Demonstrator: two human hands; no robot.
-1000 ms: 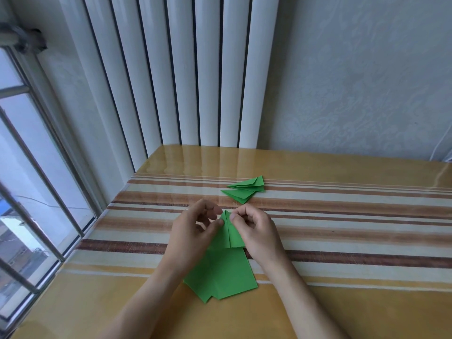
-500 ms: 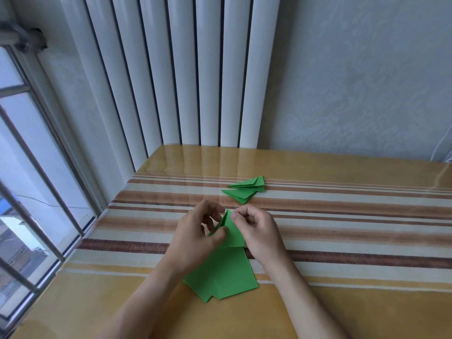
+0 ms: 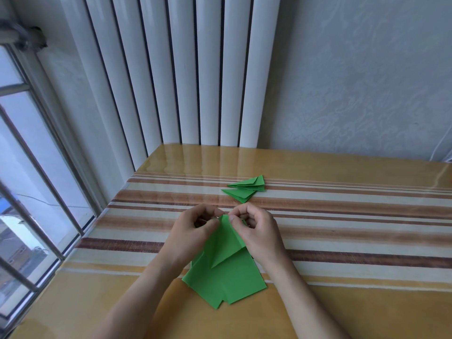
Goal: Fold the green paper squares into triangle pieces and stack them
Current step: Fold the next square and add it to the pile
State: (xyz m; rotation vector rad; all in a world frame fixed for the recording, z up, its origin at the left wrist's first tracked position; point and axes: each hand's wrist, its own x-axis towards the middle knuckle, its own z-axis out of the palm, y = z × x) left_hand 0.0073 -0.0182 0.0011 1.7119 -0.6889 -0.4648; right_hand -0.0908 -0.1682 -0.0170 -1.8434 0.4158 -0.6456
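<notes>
A folded green paper piece (image 3: 225, 241) is held just above the table, its point toward me. My left hand (image 3: 193, 231) pinches its upper left edge with thumb and fingers. My right hand (image 3: 256, 231) pinches its top right corner. Beneath them lies a loose pile of flat green paper squares (image 3: 227, 282). Farther back sits a small stack of finished green triangles (image 3: 247, 189), apart from both hands.
The striped glossy table (image 3: 342, 216) runs to the right. A white ribbed radiator (image 3: 186, 69) stands behind its far edge. A barred window (image 3: 31, 192) lies along the left side, and a white cable (image 3: 440, 148) hangs at the far right.
The piece between my fingers went from two narrow upright flaps to one wider folded shape with a downward point. Both hands stayed in place, fingers shifting on the paper.
</notes>
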